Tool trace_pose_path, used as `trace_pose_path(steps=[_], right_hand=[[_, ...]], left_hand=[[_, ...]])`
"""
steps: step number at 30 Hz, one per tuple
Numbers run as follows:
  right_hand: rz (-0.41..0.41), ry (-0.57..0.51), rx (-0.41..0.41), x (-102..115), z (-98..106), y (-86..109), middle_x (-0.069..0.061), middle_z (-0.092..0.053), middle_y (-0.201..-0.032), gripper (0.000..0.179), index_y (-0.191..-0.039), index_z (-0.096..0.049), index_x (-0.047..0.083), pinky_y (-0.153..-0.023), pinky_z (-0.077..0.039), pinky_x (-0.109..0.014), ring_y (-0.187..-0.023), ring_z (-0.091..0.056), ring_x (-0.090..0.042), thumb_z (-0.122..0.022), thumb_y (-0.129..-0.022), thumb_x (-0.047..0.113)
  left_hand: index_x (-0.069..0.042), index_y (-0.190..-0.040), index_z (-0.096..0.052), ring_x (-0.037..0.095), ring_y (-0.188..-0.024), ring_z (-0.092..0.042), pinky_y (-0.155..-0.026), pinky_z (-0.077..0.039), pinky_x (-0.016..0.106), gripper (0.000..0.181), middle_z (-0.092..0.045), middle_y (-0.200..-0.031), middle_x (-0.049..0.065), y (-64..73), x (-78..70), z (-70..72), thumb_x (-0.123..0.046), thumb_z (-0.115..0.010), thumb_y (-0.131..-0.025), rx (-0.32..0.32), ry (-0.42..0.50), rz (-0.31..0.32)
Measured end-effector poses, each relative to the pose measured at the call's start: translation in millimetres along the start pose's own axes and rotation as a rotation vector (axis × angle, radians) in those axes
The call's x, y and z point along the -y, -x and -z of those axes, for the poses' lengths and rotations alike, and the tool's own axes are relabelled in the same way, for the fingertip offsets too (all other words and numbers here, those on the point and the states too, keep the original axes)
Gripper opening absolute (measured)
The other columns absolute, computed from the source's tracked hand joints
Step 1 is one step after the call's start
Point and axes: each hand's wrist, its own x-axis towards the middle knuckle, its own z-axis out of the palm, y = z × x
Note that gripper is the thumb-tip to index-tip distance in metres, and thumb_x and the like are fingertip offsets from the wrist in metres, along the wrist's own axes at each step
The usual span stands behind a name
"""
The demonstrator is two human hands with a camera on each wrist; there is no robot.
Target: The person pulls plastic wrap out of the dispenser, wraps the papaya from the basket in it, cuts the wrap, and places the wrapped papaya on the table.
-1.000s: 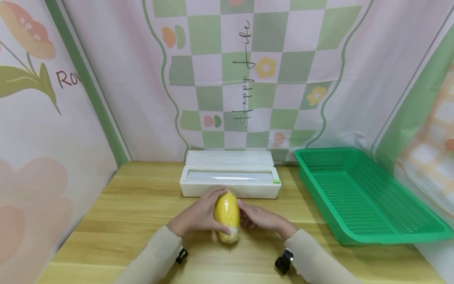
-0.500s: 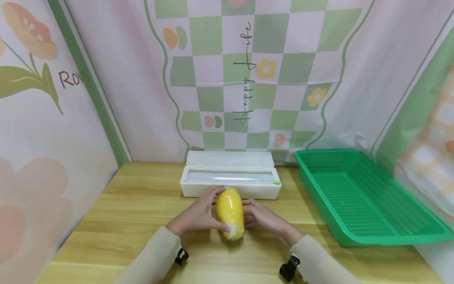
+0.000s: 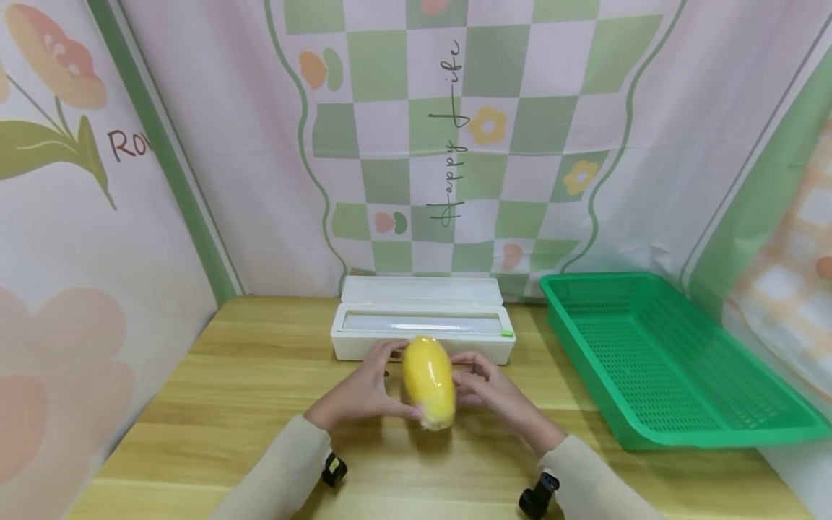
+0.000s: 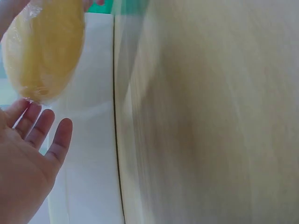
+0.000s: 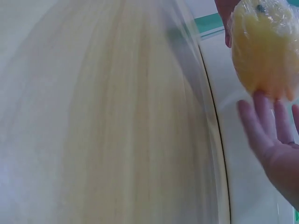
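A yellow oval fruit in clear plastic film is held up between both hands, its near end tilted to the right. My left hand spans its left side, thumb at the near end and fingers toward the far end. On the other side, my right hand holds it with thumb and fingertips. Bunched film and a small dark spot show on one end of the fruit in the right wrist view. Fingertips of the left hand meet the fruit's end in the left wrist view.
Just behind the hands stands a white cling film box, lid raised, with a small green tab at its right end. A green plastic basket sits at the right of the wooden table. Patterned cloth surrounds the back and sides.
The fruit has shifted up and to the right, and its near end has swung rightward. My right hand has moved right along with it; the left has barely moved.
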Motion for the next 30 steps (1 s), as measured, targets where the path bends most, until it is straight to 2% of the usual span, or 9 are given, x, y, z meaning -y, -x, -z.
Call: trace_pose_path(steps=[5, 9, 13, 19, 25, 30], right_hand=[[-0.008, 0.017, -0.013, -1, 3, -0.2, -0.027, -0.048, -0.133, 0.063, -0.148, -0.033, -0.003, -0.094, -0.054, -0.038, -0.109, -0.062, -0.029, -0.062, -0.101, 0.026], [-0.031, 0.066, 0.005, -3, 4, -1.4, -0.025, -0.051, -0.134, 0.068, -0.152, -0.033, -0.002, -0.093, -0.054, -0.037, -0.112, -0.059, -0.028, -0.063, -0.100, 0.029], [-0.035, 0.085, 0.019, -2, 3, -1.1, -0.023, -0.049, -0.131, 0.069, -0.151, -0.032, -0.006, -0.091, -0.055, -0.039, -0.108, -0.061, -0.028, -0.063, -0.100, 0.029], [-0.076, 0.144, 0.004, 3, -1, 4.9, -0.026, -0.048, -0.135, 0.067, -0.150, -0.036, 0.000, -0.085, -0.057, -0.041, -0.102, -0.064, -0.028, -0.062, -0.099, 0.036], [-0.089, 0.095, 0.002, 4, -3, 9.4, -0.032, -0.045, -0.136, 0.068, -0.149, -0.031, 0.000, -0.084, -0.058, -0.041, -0.095, -0.067, -0.030, -0.062, -0.100, 0.034], [-0.075, 0.087, -0.013, 2, -4, 9.9, -0.030, -0.045, -0.134, 0.067, -0.148, -0.033, -0.002, -0.083, -0.058, -0.041, -0.093, -0.067, -0.029, -0.064, -0.099, 0.032]], left_hand=[[-0.018, -0.158, -0.021, 0.017, -0.131, -0.041, -0.110, -0.040, 0.045, 0.126, -0.037, -0.146, -0.001, -2.4, 1.1, -2.6, -0.054, -0.093, -0.061, 0.007, 0.042, -0.032], [-0.018, -0.161, -0.013, 0.017, -0.136, -0.036, -0.113, -0.034, 0.047, 0.134, -0.033, -0.152, -0.002, -4.0, 2.8, -4.6, -0.057, -0.092, -0.060, 0.025, 0.009, -0.044], [-0.016, -0.160, -0.018, 0.018, -0.140, -0.033, -0.115, -0.031, 0.050, 0.132, -0.030, -0.156, 0.000, -4.9, 4.2, -6.5, -0.060, -0.091, -0.059, 0.042, -0.030, -0.053], [-0.014, -0.158, -0.023, 0.017, -0.137, -0.037, -0.114, -0.034, 0.045, 0.128, -0.034, -0.153, 0.000, -4.4, 4.0, -9.5, -0.055, -0.094, -0.059, 0.058, 0.000, -0.022], [-0.016, -0.157, -0.026, 0.014, -0.136, -0.039, -0.110, -0.040, 0.036, 0.123, -0.037, -0.151, -0.002, -5.4, 2.3, -10.9, -0.048, -0.095, -0.061, 0.083, 0.060, -0.013], [-0.018, -0.157, -0.027, 0.016, -0.134, -0.041, -0.111, -0.039, 0.041, 0.122, -0.039, -0.150, -0.002, -6.6, 5.0, -12.4, -0.051, -0.094, -0.061, 0.089, 0.042, -0.021]])
